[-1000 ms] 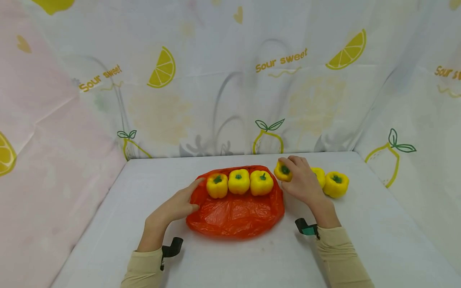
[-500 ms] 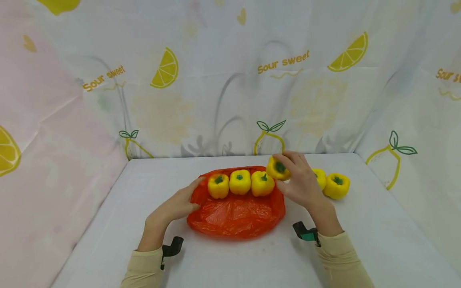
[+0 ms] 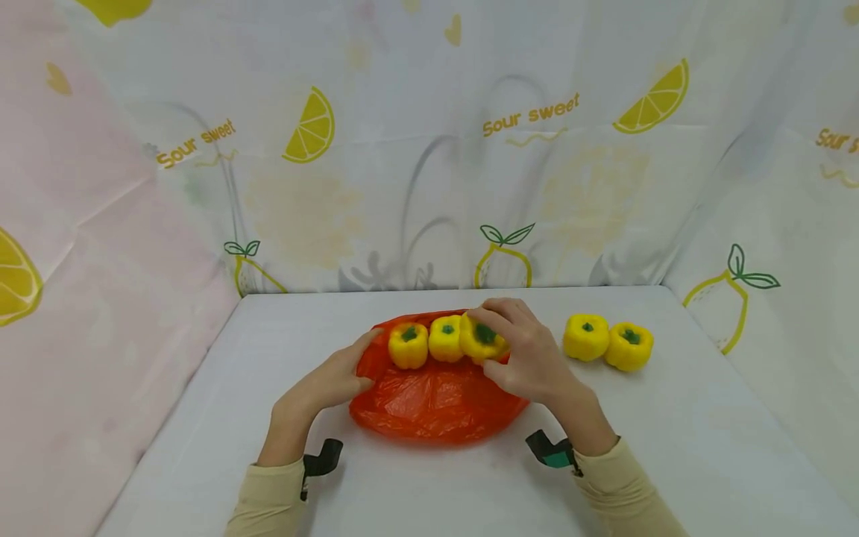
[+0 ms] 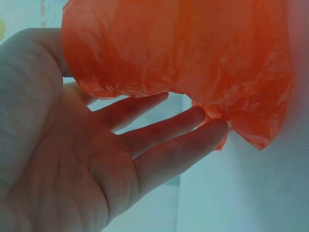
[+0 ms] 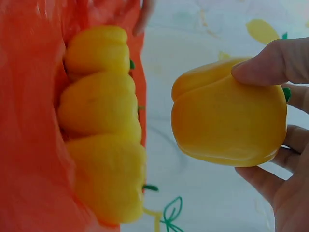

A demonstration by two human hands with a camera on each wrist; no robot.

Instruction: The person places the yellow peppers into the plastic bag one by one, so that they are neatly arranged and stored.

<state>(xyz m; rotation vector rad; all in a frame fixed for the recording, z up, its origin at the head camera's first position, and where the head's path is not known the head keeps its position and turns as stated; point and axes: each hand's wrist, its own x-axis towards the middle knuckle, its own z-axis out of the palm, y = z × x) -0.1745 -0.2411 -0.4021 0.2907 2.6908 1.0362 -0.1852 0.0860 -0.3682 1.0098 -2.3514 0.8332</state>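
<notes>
A white table stood in front of draped lemon-print cloth, and on it lay a flattened orange plastic bag. Judging by how things lay, the work of lining up peppers on the bag was a little over halfway: three yellow peppers sat side by side along the bag's far edge, as the right wrist view showed plainly, a fourth was in the air above them, and two more peppers waited together on the bare table well to the right. The right hand gripped the fourth pepper, thumb pressed on one flank and fingers curled round the other, stem end turned toward the head camera; it hung over the right end of the row, apart from the peppers below and not yet set down. The left hand lay at the bag's left edge with relaxed, nearly straight fingers, their tips touching the crinkled plastic there and pinching nothing, the palm lying loose.
</notes>
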